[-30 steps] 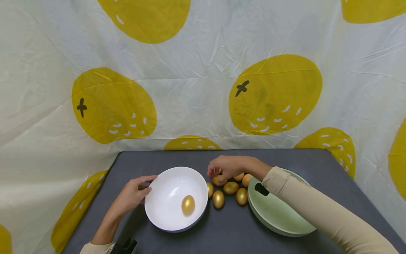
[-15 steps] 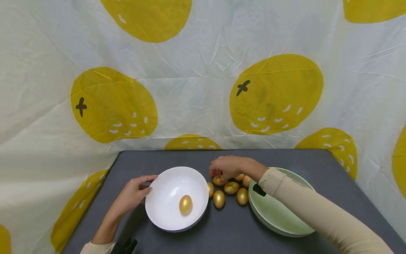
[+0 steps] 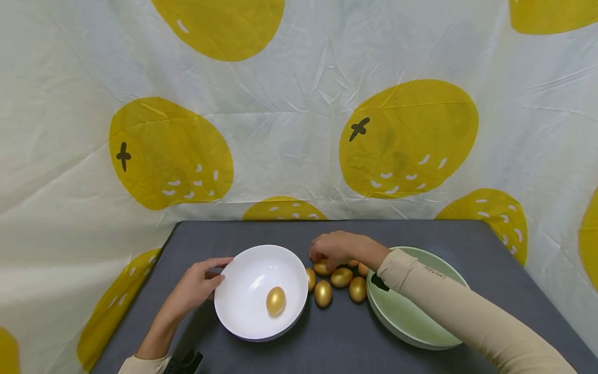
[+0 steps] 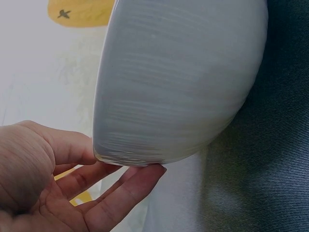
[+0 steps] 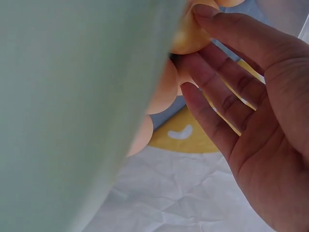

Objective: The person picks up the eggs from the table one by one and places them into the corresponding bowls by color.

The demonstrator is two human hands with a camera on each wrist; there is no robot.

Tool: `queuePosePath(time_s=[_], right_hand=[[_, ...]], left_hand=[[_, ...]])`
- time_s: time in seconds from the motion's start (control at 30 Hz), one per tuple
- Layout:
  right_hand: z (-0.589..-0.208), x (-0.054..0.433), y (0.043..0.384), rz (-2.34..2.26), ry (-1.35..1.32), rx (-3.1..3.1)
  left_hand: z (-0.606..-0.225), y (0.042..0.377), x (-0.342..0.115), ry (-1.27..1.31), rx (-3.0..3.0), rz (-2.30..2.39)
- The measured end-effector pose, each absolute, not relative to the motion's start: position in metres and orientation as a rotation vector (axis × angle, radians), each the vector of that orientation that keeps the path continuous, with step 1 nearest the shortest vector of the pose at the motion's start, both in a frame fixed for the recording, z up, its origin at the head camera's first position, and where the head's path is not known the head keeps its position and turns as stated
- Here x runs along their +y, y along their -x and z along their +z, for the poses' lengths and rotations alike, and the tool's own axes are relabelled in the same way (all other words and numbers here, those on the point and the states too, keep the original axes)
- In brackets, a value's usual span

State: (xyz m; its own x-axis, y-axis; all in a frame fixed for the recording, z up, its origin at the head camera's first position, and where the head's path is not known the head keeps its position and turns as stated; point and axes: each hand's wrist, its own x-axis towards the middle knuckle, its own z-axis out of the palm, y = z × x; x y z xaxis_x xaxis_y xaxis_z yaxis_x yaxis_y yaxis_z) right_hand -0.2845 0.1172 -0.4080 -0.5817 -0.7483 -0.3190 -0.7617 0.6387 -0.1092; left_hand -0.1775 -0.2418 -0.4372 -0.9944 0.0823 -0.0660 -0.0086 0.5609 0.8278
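Note:
My left hand (image 3: 192, 286) holds the side of a white bowl (image 3: 233, 311), thumb at the rim and fingertips against the outer wall (image 4: 178, 87). One golden egg (image 3: 276, 301) lies inside that bowl. Over the far part of an egg cluster, my right hand (image 3: 337, 248) reaches down and pinches a golden egg (image 5: 190, 36) between thumb and fingers; the index fingertip is hidden behind it. More golden eggs (image 3: 323, 293) lie between the bowls, one of them (image 3: 311, 279) close beside the white bowl.
A pale green bowl (image 3: 420, 311) stands at the right, under my right forearm (image 3: 448, 296). Brownish eggs (image 3: 363, 269) sit by its left rim, partly hidden by the arm. The dark grey table (image 3: 327, 343) ends at a fabric backdrop (image 3: 285, 150) printed with yellow fruit.
My right hand has shifted slightly right and lower, its fingers drawing in on a golden egg. The egg in the white bowl has rocked a little. My left hand stays at the bowl.

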Motion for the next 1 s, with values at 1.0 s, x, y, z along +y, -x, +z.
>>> queuePosePath(time_s=[1.0], right_hand=[[-0.398,0.116,0.285,0.075,1.265,2.506]], left_hand=[[-0.431,0.177,-0.243,-0.083,2.654,1.449]])
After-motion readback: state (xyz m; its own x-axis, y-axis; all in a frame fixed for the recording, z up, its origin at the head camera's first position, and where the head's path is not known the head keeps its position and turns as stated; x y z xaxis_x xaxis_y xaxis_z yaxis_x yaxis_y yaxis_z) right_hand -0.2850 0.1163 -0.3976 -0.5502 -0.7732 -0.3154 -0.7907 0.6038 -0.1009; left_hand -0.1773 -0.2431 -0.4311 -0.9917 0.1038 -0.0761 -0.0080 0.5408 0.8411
